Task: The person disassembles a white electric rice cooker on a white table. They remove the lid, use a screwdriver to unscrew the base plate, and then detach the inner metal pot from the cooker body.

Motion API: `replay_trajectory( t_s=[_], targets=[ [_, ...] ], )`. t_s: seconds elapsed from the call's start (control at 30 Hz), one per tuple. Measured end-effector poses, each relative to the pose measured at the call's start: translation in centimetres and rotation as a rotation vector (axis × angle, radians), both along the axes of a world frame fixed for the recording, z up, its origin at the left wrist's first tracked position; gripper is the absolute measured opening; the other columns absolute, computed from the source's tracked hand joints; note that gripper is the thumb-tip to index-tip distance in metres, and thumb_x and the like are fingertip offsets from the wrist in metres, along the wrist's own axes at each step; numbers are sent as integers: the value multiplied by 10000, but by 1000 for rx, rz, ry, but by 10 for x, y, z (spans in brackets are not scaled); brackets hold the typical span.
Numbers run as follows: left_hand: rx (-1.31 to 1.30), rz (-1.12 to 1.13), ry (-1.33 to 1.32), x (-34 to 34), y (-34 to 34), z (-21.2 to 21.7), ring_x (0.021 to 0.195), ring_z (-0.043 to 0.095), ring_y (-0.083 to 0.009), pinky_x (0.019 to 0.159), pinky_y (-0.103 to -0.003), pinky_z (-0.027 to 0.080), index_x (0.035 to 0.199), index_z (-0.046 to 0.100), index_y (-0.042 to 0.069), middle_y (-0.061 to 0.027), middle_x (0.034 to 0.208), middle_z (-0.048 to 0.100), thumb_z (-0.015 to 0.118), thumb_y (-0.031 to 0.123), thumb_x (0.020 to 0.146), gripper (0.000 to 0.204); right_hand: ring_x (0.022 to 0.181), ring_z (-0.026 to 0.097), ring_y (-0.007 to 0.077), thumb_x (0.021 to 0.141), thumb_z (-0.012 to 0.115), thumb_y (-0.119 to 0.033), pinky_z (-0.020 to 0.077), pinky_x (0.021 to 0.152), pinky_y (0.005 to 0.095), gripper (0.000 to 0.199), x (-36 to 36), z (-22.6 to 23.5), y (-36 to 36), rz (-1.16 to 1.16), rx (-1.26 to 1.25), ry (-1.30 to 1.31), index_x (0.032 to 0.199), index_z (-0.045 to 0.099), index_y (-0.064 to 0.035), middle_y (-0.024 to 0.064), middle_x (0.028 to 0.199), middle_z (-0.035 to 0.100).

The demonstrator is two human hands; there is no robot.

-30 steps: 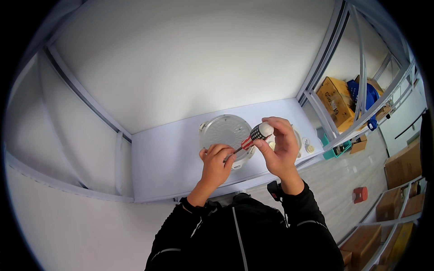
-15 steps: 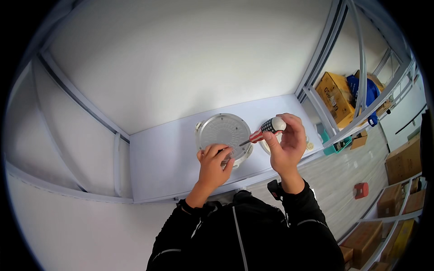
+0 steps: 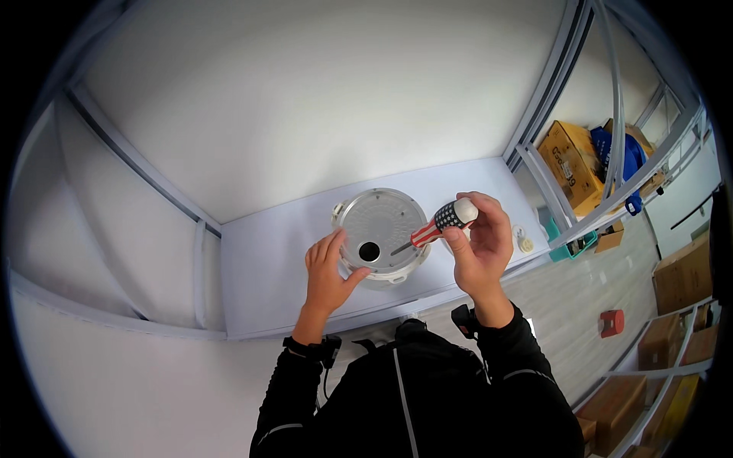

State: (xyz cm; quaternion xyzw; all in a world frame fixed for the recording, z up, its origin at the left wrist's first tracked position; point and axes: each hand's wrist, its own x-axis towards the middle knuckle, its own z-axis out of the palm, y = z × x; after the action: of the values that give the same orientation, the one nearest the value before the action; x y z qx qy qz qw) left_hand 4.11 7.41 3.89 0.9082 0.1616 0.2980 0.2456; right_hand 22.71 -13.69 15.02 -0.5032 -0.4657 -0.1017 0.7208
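A round silver metal part (image 3: 388,217) with a pale rim and side lugs lies on the white table. Toward its near left side is a dark round hole (image 3: 369,252). My left hand (image 3: 327,276) is at the near left rim, thumb and fingers spread apart, holding nothing that I can see. My right hand (image 3: 490,248) grips a screwdriver (image 3: 450,217) by its rounded handle, patterned with red and white stripes and white stars on dark blue. Its shaft slants down left, the tip over the metal part near the hole; whether it touches cannot be told.
Small pale round pieces (image 3: 524,242) lie on the table (image 3: 279,252) at its right end. Metal frame posts (image 3: 538,91) stand around the table. Beyond on the right are a yellow-brown box (image 3: 571,164), a teal crate (image 3: 584,246), a red object (image 3: 611,323) and shelved cartons (image 3: 611,401).
My left hand has moved left and opened away from the metal part, uncovering the dark hole. The screwdriver has shifted slightly left and down in my right hand.
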Motion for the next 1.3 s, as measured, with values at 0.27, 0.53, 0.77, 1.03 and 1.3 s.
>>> replay_trajectory(
  t_s=[0.27, 0.53, 0.77, 1.03, 1.3],
  targets=[
    [87, 181, -160, 21, -45, 1, 1022, 546, -272, 951, -430, 395, 1149, 662, 112, -25, 1069, 613, 1004, 479, 610, 736, 1194, 645, 282, 908, 845, -25, 545, 970, 373, 555, -1, 2, 3, 39, -21, -53, 1391, 574, 9, 199, 1338, 624],
    [81, 250, -150, 34, -75, 6, 920, 600, -257, 826, -409, 467, 1033, 686, 123, -29, 971, 628, 1000, 392, 651, 563, 1209, 649, 298, 896, 857, -24, 542, 972, 384, 559, 1, -7, 1, 34, -54, -69, 1382, 583, 15, 192, 1332, 629],
    [-267, -77, -178, 5, -41, 9, 829, 654, -241, 723, -337, 542, 1158, 728, 65, -76, 1063, 726, 903, 126, 793, 409, 1193, 651, 309, 890, 883, -97, 546, 976, 407, 590, -5, -3, -2, 3, -124, -81, 1390, 595, 25, 188, 1294, 644],
    [-353, -70, -158, 1, -36, 6, 663, 548, -149, 622, -297, 487, 1186, 736, 74, -51, 1005, 753, 910, 86, 794, 429, 1093, 677, 350, 831, 925, -174, 551, 942, 416, 584, -15, -9, 14, -1, -188, -201, 1319, 672, 23, 202, 1248, 665],
    [-397, 26, -61, 7, -49, 14, 706, 703, -184, 649, -314, 555, 1076, 757, 104, -25, 981, 781, 933, 182, 792, 343, 1080, 682, 352, 826, 926, -160, 557, 918, 409, 567, -23, -10, 19, 17, -229, -237, 1313, 686, 2, 213, 1251, 664]
  ],
)
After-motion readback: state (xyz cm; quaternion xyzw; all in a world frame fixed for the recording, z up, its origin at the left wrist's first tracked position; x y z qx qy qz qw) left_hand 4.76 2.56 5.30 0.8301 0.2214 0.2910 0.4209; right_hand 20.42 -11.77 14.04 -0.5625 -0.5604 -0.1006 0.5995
